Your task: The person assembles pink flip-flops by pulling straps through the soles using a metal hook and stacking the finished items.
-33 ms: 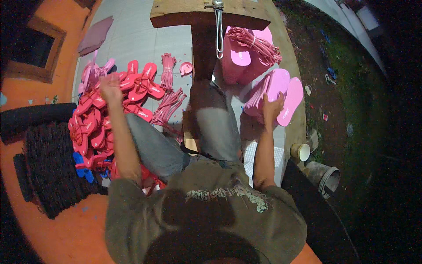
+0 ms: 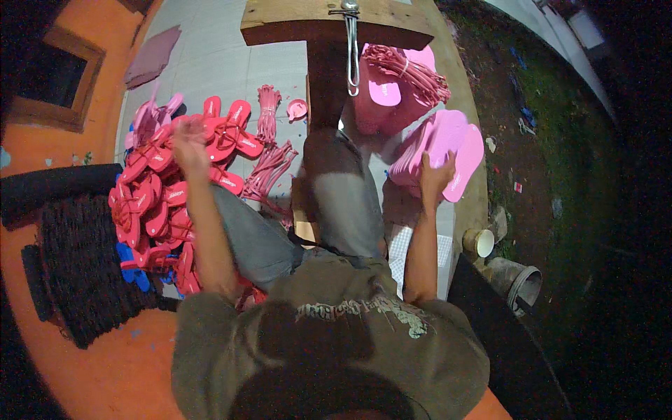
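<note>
My right hand (image 2: pixel 437 180) grips the near edge of pink flip-flop soles (image 2: pixel 442 133), which lean in a row on the right. The thumb lies to the left and the fingers to the right; how many soles are gripped is hidden. Over a heap of red flip-flops (image 2: pixel 143 199) on the left hovers my left hand (image 2: pixel 190 150), its fingers smeared by motion. Bundles of pink straps (image 2: pixel 268 115) lie beside the heap. Another strap bundle (image 2: pixel 413 75) rests on a second stack of pink soles (image 2: pixel 381 94).
Ahead stands a wooden stand (image 2: pixel 294 31) with a metal loop-shaped tool (image 2: pixel 352 56) hanging from it. A small pink dish (image 2: pixel 297 109) sits on the tiles. Black ribbed material (image 2: pixel 91 266) lies at left. A white cup (image 2: pixel 479 242) and grey bucket (image 2: pixel 518 285) are at right.
My left hand has shifted slightly right over the red flip-flops. My right hand stays at the pink soles, and the gripped soles have moved slightly.
</note>
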A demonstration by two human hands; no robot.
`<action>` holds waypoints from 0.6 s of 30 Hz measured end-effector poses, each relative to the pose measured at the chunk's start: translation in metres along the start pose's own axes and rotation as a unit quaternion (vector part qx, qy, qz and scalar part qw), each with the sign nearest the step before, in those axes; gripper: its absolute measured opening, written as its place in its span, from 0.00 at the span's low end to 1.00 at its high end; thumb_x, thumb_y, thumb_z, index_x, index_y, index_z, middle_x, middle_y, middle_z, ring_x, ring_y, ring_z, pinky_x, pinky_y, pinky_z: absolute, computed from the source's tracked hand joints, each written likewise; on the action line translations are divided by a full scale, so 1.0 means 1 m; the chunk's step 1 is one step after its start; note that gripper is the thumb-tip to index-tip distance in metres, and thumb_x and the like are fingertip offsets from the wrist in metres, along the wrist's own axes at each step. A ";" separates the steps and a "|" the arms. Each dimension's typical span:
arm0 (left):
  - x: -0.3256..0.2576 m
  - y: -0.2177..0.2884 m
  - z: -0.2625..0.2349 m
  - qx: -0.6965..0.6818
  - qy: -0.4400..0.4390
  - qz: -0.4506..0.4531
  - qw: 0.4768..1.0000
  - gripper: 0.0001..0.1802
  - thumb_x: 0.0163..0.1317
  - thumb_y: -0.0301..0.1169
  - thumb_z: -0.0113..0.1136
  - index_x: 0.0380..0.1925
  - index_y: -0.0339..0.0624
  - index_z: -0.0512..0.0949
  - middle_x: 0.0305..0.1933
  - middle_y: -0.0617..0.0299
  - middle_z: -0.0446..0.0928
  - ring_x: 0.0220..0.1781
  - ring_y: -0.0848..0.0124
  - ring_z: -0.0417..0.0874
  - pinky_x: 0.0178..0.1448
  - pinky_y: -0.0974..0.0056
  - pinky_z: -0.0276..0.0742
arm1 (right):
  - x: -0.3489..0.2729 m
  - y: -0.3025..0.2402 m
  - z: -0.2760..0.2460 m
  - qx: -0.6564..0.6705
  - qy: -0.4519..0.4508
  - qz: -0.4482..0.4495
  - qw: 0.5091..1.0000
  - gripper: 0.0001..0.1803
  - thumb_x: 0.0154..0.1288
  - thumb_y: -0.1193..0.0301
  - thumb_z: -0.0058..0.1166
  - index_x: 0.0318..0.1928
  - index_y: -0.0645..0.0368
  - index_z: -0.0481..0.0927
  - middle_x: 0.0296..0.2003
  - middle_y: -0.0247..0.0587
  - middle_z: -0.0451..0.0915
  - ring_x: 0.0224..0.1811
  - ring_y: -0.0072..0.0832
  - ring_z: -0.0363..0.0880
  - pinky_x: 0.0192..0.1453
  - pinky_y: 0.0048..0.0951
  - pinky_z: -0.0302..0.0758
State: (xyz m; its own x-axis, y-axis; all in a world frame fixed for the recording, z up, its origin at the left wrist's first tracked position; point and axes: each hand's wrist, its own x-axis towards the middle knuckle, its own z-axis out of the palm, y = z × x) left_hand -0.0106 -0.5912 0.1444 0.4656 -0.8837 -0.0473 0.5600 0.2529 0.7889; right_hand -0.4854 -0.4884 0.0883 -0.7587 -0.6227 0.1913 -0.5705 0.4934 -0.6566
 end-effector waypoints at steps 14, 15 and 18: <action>-0.181 -0.024 0.101 0.206 -0.336 -0.217 0.893 0.23 0.54 0.34 0.56 0.48 0.34 0.67 0.38 0.61 0.74 0.38 0.79 0.72 0.42 0.71 0.69 | -0.105 -0.139 -0.077 0.391 -0.375 -0.080 0.837 0.34 0.43 0.66 0.63 0.51 0.61 0.63 0.44 0.41 0.68 0.45 0.27 0.67 0.50 0.27 0.64; -0.178 -0.022 0.105 0.185 -0.337 -0.234 0.893 0.23 0.54 0.33 0.57 0.49 0.37 0.66 0.38 0.63 0.74 0.38 0.78 0.72 0.42 0.71 0.69 | -0.092 -0.151 -0.072 0.411 -0.430 -0.053 0.802 0.31 0.45 0.67 0.62 0.50 0.61 0.65 0.43 0.41 0.69 0.44 0.26 0.68 0.50 0.26 0.65; -0.170 0.013 0.134 0.300 -0.406 -0.047 0.862 0.17 0.53 0.31 0.58 0.43 0.37 0.70 0.36 0.63 0.74 0.38 0.77 0.73 0.41 0.71 0.69 | -0.073 -0.172 -0.083 0.445 -0.484 -0.085 0.749 0.18 0.51 0.72 0.56 0.43 0.63 0.70 0.38 0.39 0.73 0.41 0.24 0.70 0.48 0.24 0.66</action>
State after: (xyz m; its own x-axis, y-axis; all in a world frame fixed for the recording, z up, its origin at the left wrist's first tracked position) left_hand -0.1741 -0.4909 0.2446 -0.3324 -0.9349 0.1239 -0.0004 0.1315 0.9913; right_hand -0.3581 -0.4775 0.2473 0.1297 -0.9915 -0.0074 0.1298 0.0244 -0.9912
